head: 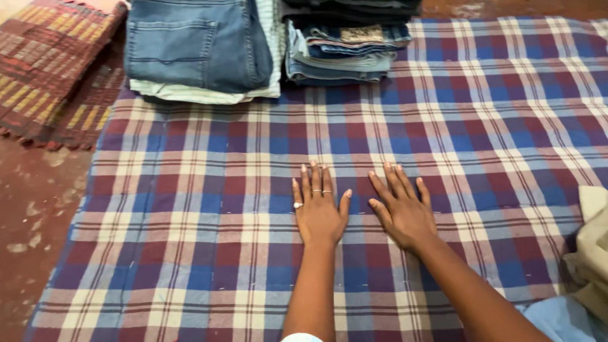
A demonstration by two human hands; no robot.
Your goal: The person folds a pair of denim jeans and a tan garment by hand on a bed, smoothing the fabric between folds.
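Observation:
My left hand lies flat, palm down, on a checked blue, maroon and cream cloth spread on the floor. It wears rings on several fingers. My right hand rests flat beside it, a small gap apart, fingers spread and pointing away from me. Neither hand holds anything. At the far edge of the cloth stand two stacks of folded denim: a larger stack on the left and a smaller stack to its right.
A striped red and yellow mat lies at the far left on the reddish floor. Pale cream fabric and a light blue piece sit at the near right corner.

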